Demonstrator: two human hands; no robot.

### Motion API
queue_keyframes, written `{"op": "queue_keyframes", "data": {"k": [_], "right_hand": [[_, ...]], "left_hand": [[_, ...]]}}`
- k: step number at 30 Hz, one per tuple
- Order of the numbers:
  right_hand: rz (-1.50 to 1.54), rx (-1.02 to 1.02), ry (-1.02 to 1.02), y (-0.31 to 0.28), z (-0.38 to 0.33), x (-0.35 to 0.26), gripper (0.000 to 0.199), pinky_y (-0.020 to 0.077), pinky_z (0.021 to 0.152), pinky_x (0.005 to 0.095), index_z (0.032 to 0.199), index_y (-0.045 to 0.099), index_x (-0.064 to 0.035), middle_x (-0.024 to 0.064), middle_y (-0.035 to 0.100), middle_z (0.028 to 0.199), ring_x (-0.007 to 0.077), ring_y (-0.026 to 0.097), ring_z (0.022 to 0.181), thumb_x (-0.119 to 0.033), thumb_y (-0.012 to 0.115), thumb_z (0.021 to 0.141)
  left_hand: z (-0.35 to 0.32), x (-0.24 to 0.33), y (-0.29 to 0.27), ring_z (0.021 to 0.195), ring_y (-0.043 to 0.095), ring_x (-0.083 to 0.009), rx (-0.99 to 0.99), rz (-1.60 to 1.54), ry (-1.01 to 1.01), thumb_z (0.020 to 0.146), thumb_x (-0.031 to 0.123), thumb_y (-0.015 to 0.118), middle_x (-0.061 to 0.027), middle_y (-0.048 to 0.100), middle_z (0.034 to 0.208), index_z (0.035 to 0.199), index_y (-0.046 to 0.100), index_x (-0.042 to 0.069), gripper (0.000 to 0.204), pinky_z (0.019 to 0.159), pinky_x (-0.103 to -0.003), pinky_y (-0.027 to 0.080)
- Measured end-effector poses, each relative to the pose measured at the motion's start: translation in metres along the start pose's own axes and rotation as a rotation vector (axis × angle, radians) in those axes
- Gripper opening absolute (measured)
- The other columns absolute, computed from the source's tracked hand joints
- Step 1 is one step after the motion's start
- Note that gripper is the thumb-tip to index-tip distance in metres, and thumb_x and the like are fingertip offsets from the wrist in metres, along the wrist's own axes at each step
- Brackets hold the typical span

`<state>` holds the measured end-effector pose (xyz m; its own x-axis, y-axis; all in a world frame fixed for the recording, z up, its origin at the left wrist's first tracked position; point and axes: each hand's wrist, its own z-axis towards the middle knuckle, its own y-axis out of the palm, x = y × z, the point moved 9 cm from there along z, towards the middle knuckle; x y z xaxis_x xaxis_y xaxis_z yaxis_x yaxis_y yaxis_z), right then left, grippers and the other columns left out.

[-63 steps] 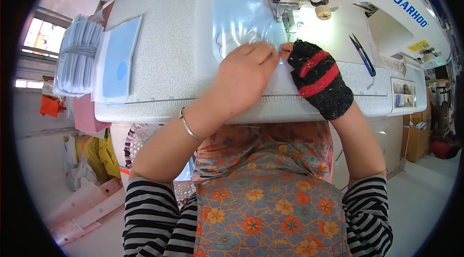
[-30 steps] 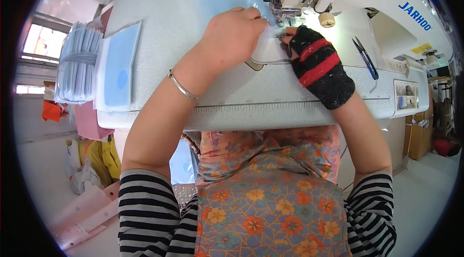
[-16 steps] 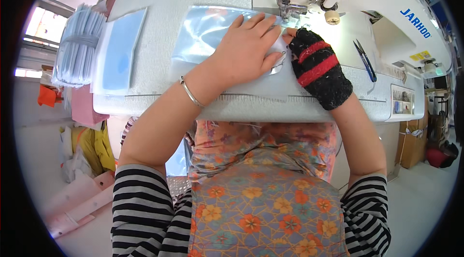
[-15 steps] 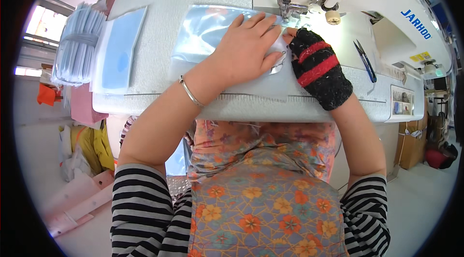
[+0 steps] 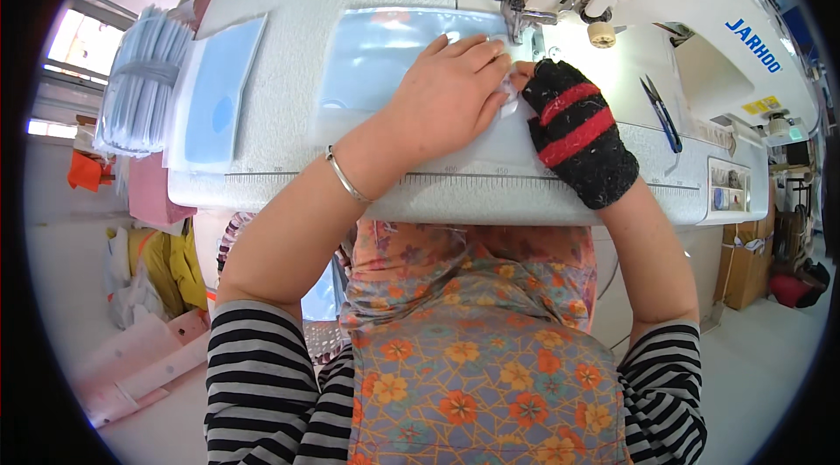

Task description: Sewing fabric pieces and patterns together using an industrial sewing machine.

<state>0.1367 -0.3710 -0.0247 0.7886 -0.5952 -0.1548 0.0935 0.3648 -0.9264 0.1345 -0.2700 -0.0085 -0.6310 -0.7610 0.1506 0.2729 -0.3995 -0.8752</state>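
Note:
A glossy, see-through blue plastic sheet [image 5: 367, 49] lies on the sewing table below the sewing machine's needle area [image 5: 518, 23]. My left hand [image 5: 455, 93] rests palm down on the sheet, its fingers stretched and a little bent toward the right edge. My right hand [image 5: 577, 128], in a black fingerless glove with red stripes, has its bare fingertips closed at the sheet's right edge. Between the two hands shows a small crumpled, shiny clear piece [image 5: 510, 102]. The glove hides most of the right fingers.
Thread snips [image 5: 662, 115] lie at the right, near a small parts tray [image 5: 728, 188]. Another blue plastic piece [image 5: 214, 102] lies at the left beside a tied bundle of pale blue pieces [image 5: 144, 84]. A printed ruler [image 5: 420, 179] runs along the table's front edge.
My left fingers have drawn closer together and slid slightly down the sheet. My right hand has shifted slightly toward me. The small shiny piece between them has changed shape.

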Motion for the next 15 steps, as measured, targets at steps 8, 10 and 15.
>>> {"op": "queue_keyframes", "data": {"k": [8,10,15], "right_hand": [[0.049,0.087,0.025,-0.011,0.004,-0.006,0.042,0.0438,0.101,0.0447,0.120,0.058,-0.0018,0.0172,0.059,0.123,0.0363,0.055,0.113,-0.004,0.059,0.078],[0.103,0.036,0.075,-0.005,0.006,-0.003,0.040,0.0433,0.101,0.0448,0.120,0.058,-0.0011,0.0180,0.058,0.125,0.0369,0.055,0.114,-0.006,0.059,0.081],[0.001,0.054,0.078,-0.007,0.007,-0.005,0.043,0.0408,0.104,0.0460,0.124,0.055,0.0020,0.0209,0.055,0.127,0.0378,0.053,0.118,-0.015,0.062,0.085]], "left_hand": [[0.009,-0.013,-0.003,0.112,0.059,-0.0276,0.006,-0.094,0.101,0.084,0.013,0.062,-0.0070,0.063,0.116,0.111,0.063,0.009,0.027,0.096,-0.045,0.046],[0.011,-0.017,-0.002,0.111,0.059,-0.0277,0.020,-0.086,0.107,0.084,0.013,0.062,-0.0071,0.063,0.116,0.111,0.063,0.009,0.027,0.095,-0.044,0.047],[0.014,-0.024,0.002,0.114,0.058,-0.0271,-0.018,-0.071,0.143,0.085,0.012,0.061,-0.0065,0.062,0.120,0.113,0.063,0.008,0.029,0.097,-0.045,0.047]]}}
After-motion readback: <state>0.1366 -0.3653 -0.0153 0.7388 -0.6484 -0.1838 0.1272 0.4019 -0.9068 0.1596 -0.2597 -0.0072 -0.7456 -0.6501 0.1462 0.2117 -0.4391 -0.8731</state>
